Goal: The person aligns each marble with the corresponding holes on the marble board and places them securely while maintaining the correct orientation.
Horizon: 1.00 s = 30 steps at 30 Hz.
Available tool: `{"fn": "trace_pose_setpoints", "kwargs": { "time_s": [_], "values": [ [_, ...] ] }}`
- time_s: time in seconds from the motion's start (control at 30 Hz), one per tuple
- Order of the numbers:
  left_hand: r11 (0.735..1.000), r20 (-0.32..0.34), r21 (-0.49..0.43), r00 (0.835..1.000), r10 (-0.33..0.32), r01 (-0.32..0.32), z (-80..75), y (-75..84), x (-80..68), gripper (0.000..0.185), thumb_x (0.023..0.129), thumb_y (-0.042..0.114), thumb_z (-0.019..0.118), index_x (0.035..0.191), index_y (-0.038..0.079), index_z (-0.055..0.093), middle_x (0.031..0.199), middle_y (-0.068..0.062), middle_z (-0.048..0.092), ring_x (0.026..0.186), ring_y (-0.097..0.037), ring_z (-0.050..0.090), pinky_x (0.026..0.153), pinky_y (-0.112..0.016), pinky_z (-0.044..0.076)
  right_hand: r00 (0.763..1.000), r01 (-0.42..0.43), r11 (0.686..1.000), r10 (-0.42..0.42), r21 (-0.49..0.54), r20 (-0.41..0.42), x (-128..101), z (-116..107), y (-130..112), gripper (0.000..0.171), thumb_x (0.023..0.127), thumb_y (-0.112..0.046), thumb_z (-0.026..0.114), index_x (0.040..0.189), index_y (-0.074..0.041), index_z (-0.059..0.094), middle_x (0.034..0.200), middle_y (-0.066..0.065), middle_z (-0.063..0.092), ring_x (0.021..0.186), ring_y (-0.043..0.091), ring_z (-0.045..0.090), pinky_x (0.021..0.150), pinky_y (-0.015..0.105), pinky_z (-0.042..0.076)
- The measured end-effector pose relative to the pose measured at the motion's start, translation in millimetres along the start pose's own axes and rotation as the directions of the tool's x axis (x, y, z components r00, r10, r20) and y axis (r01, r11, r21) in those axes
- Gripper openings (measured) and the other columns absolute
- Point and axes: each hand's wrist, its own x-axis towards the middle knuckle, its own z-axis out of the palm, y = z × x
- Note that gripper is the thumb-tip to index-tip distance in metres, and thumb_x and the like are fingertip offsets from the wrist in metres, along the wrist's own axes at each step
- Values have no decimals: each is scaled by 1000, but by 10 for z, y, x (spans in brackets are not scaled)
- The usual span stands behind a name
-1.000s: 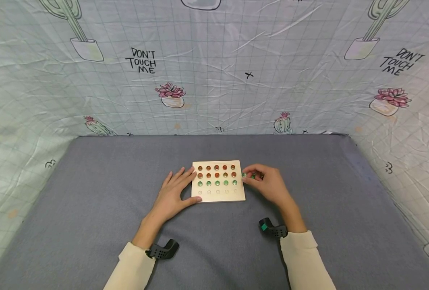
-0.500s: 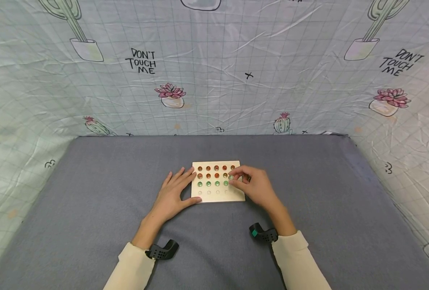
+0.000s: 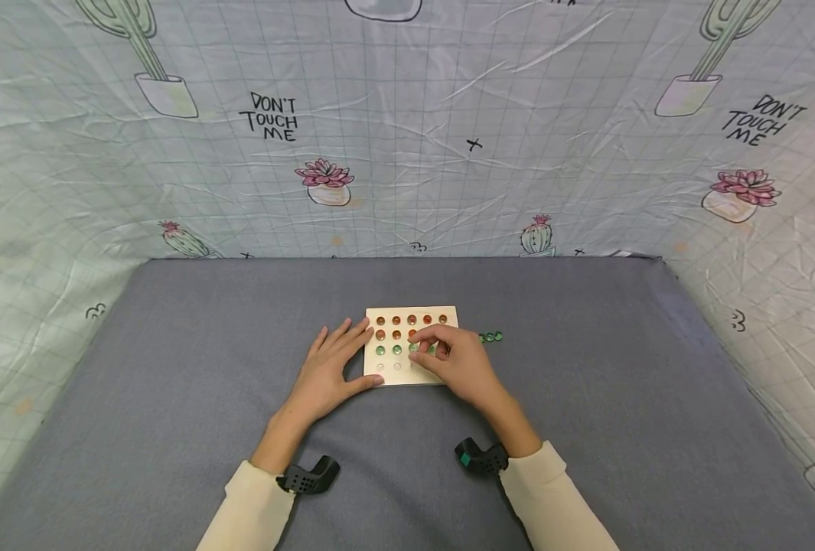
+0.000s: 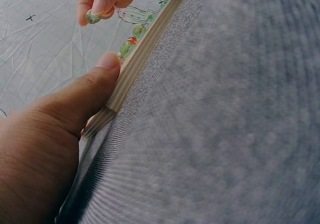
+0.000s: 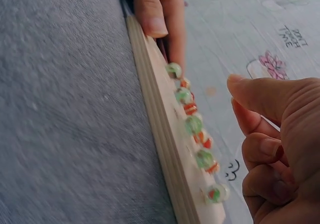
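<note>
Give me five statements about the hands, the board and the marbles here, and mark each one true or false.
1. The left hand rests against the wooden board's left edge. True.
2. The right hand pinches a green marble over the board. True.
3. The board's nearest row is full of marbles. False: its visible holes are empty.
4. Loose green marbles lie on the cloth right of the board. True.
5. The two far rows hold blue marbles. False: they are orange-red.
</note>
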Motion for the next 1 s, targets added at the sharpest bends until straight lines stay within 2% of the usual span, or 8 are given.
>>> {"fn": "trace_pose_setpoints", "kwargs": {
  "time_s": [0.4, 0.6, 1.0],
  "values": [
    [1000, -10, 1, 1000, 12, -12, 1, -13, -3, 80, 81, 49, 72, 146, 13, 43, 152, -2, 35, 141, -28, 25, 116, -49, 7, 999, -14, 1000, 14, -2, -34, -4, 190, -32, 15, 81, -15, 79, 95, -12, 74, 74, -11, 61, 50, 6, 42, 44, 22, 35],
    [1000, -9, 2, 1000, 15, -15, 2, -32, -4, 81, 81, 50, 72, 146, 13, 43, 152, -2, 35, 141, -27, 25, 116, -49, 6, 998, 3, 1000, -3, 6, -68, -6, 266, -66, 16, 79, -13, 80, 94, -13, 73, 72, -10, 60, 49, 6, 40, 43, 21, 33],
    [1000, 0, -9, 1000, 17, -17, -7, -34, 0, 81, 81, 51, 71, 146, 14, 42, 152, -2, 35, 141, -28, 24, 116, -49, 6, 998, 24, 1000, -24, -7, -55, -14, 363, -72, 19, 79, -15, 80, 96, -14, 73, 74, -10, 60, 46, 3, 37, 43, 22, 35]
  ]
}}
